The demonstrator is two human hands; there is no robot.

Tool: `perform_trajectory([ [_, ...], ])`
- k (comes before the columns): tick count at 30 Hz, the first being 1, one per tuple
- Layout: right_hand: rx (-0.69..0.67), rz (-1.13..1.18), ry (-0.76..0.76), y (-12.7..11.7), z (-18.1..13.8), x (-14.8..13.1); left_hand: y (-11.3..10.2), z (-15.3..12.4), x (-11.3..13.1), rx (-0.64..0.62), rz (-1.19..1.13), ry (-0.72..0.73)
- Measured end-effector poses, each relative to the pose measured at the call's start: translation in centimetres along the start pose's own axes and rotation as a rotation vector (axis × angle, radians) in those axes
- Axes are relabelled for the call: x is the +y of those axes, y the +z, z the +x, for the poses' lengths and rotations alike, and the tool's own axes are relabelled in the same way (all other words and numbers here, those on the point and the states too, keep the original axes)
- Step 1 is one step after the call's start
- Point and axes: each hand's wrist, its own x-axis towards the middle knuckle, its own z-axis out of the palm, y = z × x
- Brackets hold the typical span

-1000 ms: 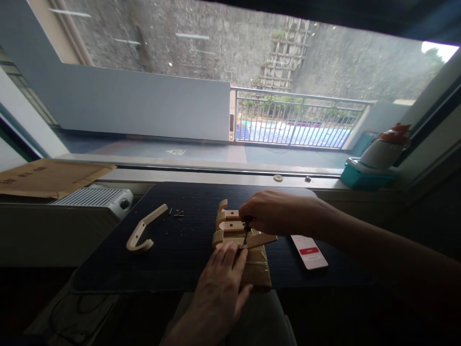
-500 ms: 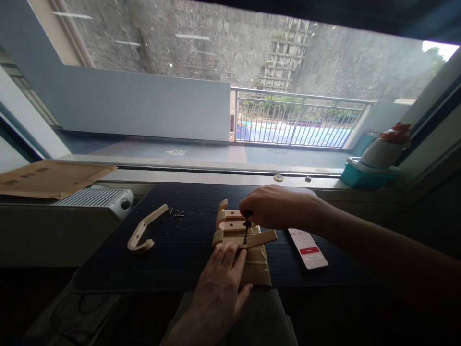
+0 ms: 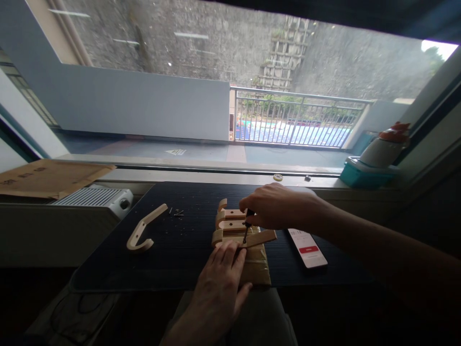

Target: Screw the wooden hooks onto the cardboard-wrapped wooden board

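My right hand (image 3: 275, 206) is closed round the handle of a small dark screwdriver (image 3: 246, 228), whose tip points down at the nearest wooden hook (image 3: 261, 238). Several wooden hooks (image 3: 227, 221) lie side by side on a tan wooden board (image 3: 257, 269) on the black mat (image 3: 180, 250). With fingers stretched flat, my left hand (image 3: 221, 283) presses on the near left part of the board and touches the nearest hook. A loose wooden hook (image 3: 144, 230) lies to the left, with a few small screws (image 3: 177, 212) beside it.
A phone (image 3: 307, 247) with a lit screen lies right of the board. A white heater (image 3: 97, 198) and a cardboard sheet (image 3: 46, 175) stand at the left. A teal box with a white and orange object (image 3: 374, 163) sits on the window sill at the right.
My right hand with the screwdriver has shifted slightly up and away; the phone's screen shows more. My left hand has stayed put.
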Motion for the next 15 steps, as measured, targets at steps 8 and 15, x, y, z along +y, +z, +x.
perform_trajectory([
  [8, -0.059, -0.058, -0.04, 0.1, 0.08, -0.39, 0.01, 0.0, -0.04, 0.005, 0.003, 0.0],
  [15, -0.088, -0.001, 0.041, 0.5, 0.11, 0.32, 0.03, -0.05, -0.05, 0.011, 0.009, 0.005],
])
